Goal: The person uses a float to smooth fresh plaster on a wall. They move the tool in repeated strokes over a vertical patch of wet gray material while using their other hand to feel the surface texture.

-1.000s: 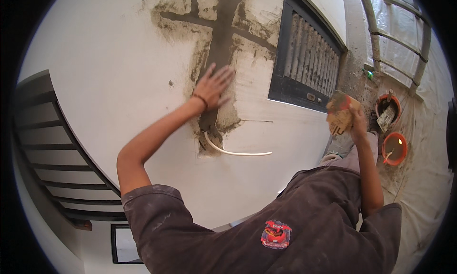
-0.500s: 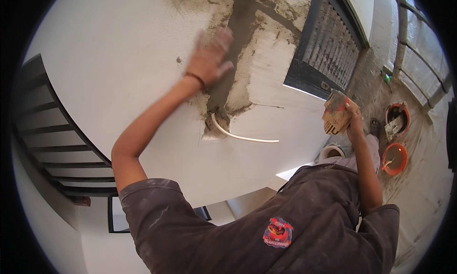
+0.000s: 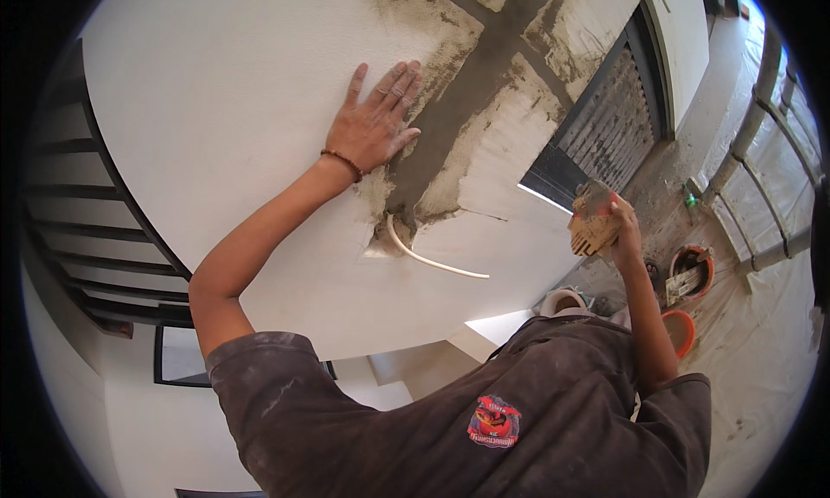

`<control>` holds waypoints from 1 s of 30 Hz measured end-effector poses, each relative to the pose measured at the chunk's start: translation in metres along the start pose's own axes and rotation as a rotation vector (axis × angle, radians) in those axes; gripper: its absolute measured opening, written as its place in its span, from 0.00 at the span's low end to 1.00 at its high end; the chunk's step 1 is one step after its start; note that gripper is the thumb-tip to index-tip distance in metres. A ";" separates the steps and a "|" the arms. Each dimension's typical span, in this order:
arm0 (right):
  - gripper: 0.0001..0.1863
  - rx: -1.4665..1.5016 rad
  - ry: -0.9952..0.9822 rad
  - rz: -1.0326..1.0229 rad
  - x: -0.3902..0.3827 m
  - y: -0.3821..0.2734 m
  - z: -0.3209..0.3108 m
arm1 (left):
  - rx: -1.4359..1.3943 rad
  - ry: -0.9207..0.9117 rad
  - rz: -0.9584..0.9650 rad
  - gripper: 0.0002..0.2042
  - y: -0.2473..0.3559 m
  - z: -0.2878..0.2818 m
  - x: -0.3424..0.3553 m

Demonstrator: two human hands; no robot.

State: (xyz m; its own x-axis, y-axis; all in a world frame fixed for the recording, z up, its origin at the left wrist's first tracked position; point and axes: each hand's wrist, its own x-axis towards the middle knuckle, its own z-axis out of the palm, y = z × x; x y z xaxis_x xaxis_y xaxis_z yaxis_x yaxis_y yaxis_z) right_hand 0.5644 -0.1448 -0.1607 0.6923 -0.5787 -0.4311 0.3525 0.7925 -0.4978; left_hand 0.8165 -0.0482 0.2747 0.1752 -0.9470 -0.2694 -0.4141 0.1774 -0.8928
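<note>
My left hand (image 3: 372, 122) lies against the white wall (image 3: 233, 143), fingers spread and dusty, with nothing in it. Its thumb is beside a band of wet grey mortar (image 3: 471, 87) that runs up the wall and branches. Below that hand, a thin white cable (image 3: 441, 267) hangs out of a rough hole (image 3: 380, 241) at the band's lower end. On the right, my right hand (image 3: 629, 234) grips a mortar-smeared piece of cardboard (image 3: 593, 230), held away from the wall.
A dark-framed louvred panel (image 3: 605, 113) is set in the wall at upper right. Orange buckets (image 3: 681, 332) stand on the dirty floor, near plastic sheeting (image 3: 761, 325) and metal tubing (image 3: 743, 152). Black railing bars (image 3: 95, 232) curve along the left.
My left hand, blurred over the mortar band before, now rests on the white wall left of it. The cardboard in my right hand sits slightly lower and further left. The whole view has shifted.
</note>
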 end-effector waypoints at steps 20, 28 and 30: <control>0.24 0.006 -0.108 0.043 -0.083 0.061 0.039 | -0.019 0.256 -0.492 0.40 -0.036 0.017 -0.175; 0.25 0.028 -0.024 0.048 -0.137 0.120 0.008 | 0.017 0.560 -0.711 0.39 -0.052 0.039 -0.251; 0.25 0.052 0.021 0.046 -0.150 0.132 0.000 | 0.009 0.481 -0.683 0.39 -0.031 0.046 -0.238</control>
State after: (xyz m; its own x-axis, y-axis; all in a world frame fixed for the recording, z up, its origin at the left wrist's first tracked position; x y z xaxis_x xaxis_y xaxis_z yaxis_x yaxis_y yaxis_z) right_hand 0.5067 0.0465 -0.1613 0.6952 -0.5450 -0.4688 0.3531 0.8269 -0.4377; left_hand 0.8284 0.1843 0.3505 -0.0164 -0.8577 0.5138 -0.3481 -0.4769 -0.8071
